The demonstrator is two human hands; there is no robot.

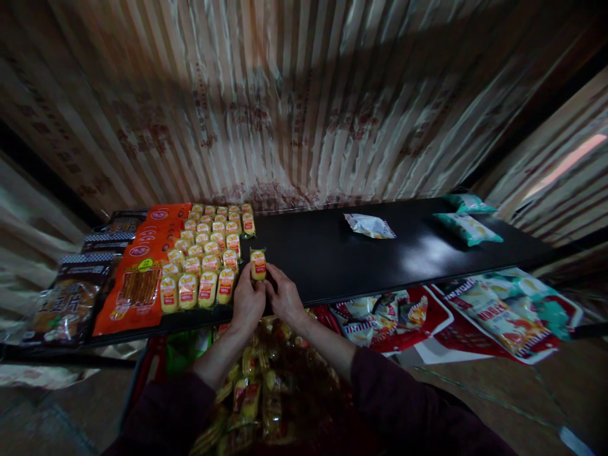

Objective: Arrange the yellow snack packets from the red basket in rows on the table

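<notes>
Between both my hands, at the shelf's front edge, is one small wrapped snack cake [258, 265] with a yellow body and a red-and-white label. My left hand [249, 296] grips its left side, and my right hand [284, 292] grips its right side with thumb and fingers. Just left of it, several rows of the same wrapped cakes [208, 288] stand on the black shelf [304, 253]. Below my forearms a basket is heaped with more loose wrapped cakes [247, 396], partly hidden by my arms and shadow.
Orange snack bags [130, 285] and dark snack bags [66, 297] lie at the shelf's left end. A white packet [369, 226] and green bags [468, 228] lie farther right. Red baskets with snack bags [498, 313] stand below. A pleated curtain [294, 95] hangs behind.
</notes>
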